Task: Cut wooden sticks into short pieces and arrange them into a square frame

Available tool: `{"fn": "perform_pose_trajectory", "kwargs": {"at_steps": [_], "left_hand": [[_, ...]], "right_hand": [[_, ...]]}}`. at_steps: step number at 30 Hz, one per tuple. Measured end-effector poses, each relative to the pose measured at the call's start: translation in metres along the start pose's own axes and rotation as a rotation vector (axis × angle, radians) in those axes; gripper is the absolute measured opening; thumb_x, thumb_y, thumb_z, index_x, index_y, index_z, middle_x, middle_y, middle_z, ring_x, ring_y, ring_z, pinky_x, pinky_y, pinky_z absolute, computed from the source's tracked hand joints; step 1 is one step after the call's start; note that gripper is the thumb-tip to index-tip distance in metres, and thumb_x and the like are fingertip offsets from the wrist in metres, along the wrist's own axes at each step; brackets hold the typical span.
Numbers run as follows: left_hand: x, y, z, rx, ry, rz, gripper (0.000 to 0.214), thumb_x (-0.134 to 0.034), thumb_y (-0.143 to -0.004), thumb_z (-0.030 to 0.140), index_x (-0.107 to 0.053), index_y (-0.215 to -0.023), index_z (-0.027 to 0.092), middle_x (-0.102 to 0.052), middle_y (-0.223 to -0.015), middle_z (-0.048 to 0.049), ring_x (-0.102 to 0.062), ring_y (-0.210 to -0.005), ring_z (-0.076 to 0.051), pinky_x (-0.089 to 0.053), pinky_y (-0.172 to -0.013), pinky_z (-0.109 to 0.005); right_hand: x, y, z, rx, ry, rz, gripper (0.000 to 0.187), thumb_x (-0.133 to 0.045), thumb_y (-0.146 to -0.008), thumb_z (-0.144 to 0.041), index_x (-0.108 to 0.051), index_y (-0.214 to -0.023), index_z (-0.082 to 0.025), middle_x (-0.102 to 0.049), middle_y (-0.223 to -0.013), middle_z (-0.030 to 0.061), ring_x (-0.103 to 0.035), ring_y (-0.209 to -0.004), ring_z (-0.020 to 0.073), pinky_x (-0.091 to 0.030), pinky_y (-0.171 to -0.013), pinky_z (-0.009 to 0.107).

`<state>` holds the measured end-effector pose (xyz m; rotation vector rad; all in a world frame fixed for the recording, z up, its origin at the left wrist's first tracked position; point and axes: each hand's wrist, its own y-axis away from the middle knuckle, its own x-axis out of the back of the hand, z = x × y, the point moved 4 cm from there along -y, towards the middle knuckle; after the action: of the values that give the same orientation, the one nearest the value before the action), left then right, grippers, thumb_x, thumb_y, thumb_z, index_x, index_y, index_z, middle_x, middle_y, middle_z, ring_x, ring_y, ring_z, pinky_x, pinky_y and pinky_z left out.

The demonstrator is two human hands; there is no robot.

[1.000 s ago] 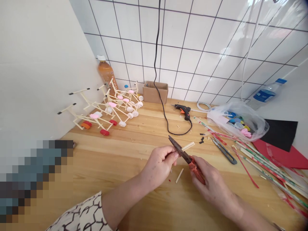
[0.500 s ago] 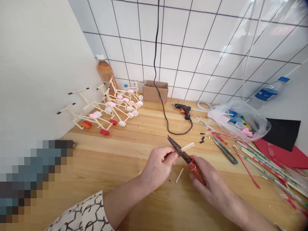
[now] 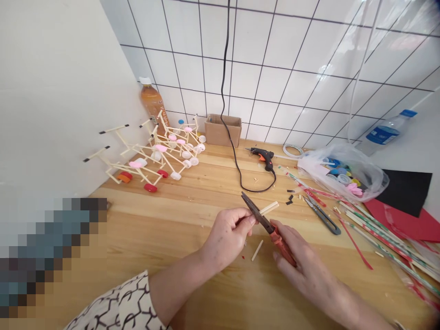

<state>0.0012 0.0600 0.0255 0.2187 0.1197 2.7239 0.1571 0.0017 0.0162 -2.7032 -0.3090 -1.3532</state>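
Note:
Between the thumb and fingers of my left hand are pale wooden sticks, their ends pointing up to the right. My right hand grips the red handles of a pair of scissors. The dark blades cross the sticks just beyond my left fingertips; whether they bite into the wood I cannot tell. A short cut piece of stick lies on the table below the scissors.
Small stick models with bottle-cap wheels stand at the left by a drink bottle. A glue gun, cardboard box, thread snips, plastic bag of caps and wrapped sticks lie behind and right.
The view has shifted very slightly. Both hands keep nearly the same pose, with the scissors still across the sticks.

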Motion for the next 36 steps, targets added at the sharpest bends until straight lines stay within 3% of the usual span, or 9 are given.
{"fn": "perform_pose_trajectory", "kwargs": {"at_steps": [14, 26, 36], "left_hand": [[0.0, 0.002, 0.003, -0.049, -0.025, 0.029, 0.031, -0.045, -0.082, 0.029, -0.043, -0.054, 0.016, -0.035, -0.047, 0.0058, -0.031, -0.042, -0.006, -0.023, -0.043, -0.02], [-0.003, 0.002, 0.002, -0.029, 0.019, 0.012, 0.032, -0.044, -0.083, 0.031, -0.042, -0.055, 0.017, -0.034, -0.044, 0.0058, -0.032, -0.04, -0.007, -0.022, -0.042, -0.021], [-0.002, 0.001, 0.001, 0.001, 0.042, -0.004, 0.032, -0.045, -0.083, 0.031, -0.044, -0.055, 0.016, -0.034, -0.044, 0.0063, -0.029, -0.039, -0.006, -0.021, -0.041, -0.021]], "right_hand": [[-0.007, 0.005, 0.012, -0.005, 0.021, -0.016, 0.063, -0.041, -0.078, -0.011, -0.023, -0.138, -0.018, -0.048, -0.128, 0.013, -0.044, -0.121, 0.0227, -0.038, -0.101, 0.044], [-0.003, 0.007, 0.012, -0.007, 0.032, 0.012, 0.06, -0.043, -0.081, -0.017, -0.029, -0.138, -0.021, -0.053, -0.124, 0.0121, -0.051, -0.114, 0.0245, -0.044, -0.095, 0.043], [0.002, 0.007, 0.013, -0.031, -0.024, -0.051, 0.062, -0.042, -0.076, -0.015, -0.031, -0.138, -0.018, -0.045, -0.135, 0.0138, -0.045, -0.123, 0.0254, -0.038, -0.1, 0.047]]}}
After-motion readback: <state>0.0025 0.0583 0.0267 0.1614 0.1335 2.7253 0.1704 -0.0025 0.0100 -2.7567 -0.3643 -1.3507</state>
